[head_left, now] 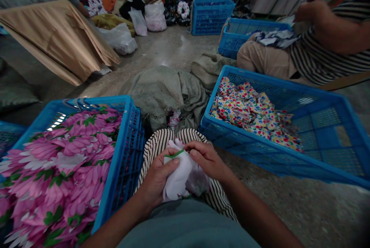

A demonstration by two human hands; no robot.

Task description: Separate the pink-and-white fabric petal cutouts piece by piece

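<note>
Above my lap I hold a pale white-pink fabric flower with a green strip along its upper edge. My left hand is closed on its left side, the thumb pressed over the cloth below the green strip. The fingers of my right hand are bent and pinched together at the upper right edge of the flower. Exactly what lies between those fingertips is partly hidden. More pale cloth hangs below, between my hands and my striped trousers.
At left, a blue crate holds pink fabric flowers with green parts. Another blue crate, at right, contains colourful patterned cloth pieces. A grey-green sack lies ahead. A striped-shirted person sits at right; others are further back.
</note>
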